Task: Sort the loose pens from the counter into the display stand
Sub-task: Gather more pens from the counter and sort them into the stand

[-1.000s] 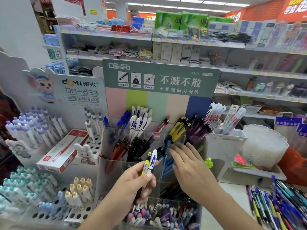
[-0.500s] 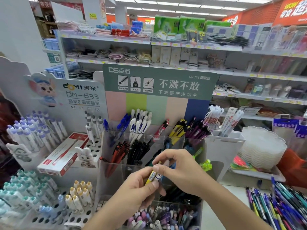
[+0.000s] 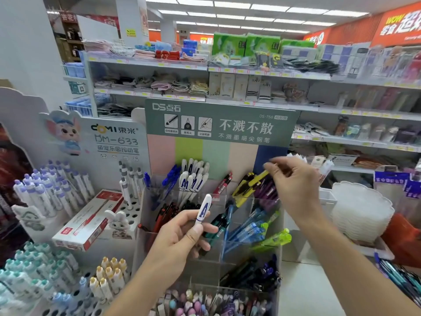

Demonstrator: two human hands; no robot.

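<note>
Over the display stand's (image 3: pixel 266 202) upper right compartment, right hand (image 3: pixel 293 185) pinches a yellow pen (image 3: pixel 258 179) by its top end, fingertips closed on it, tip angled down among the matching yellow-black pens. Left hand (image 3: pixel 182 236), before the stand's front, grips a white pen (image 3: pixel 204 210) with a blue "A" cap, upright. Judged light, rigid, smooth plastic; mid-barrel hold likely steadier.

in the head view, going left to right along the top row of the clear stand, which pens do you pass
blue pens → white pens with blue A → red pens → yellow-and-black pens → purple pens, under the right hand.
</note>
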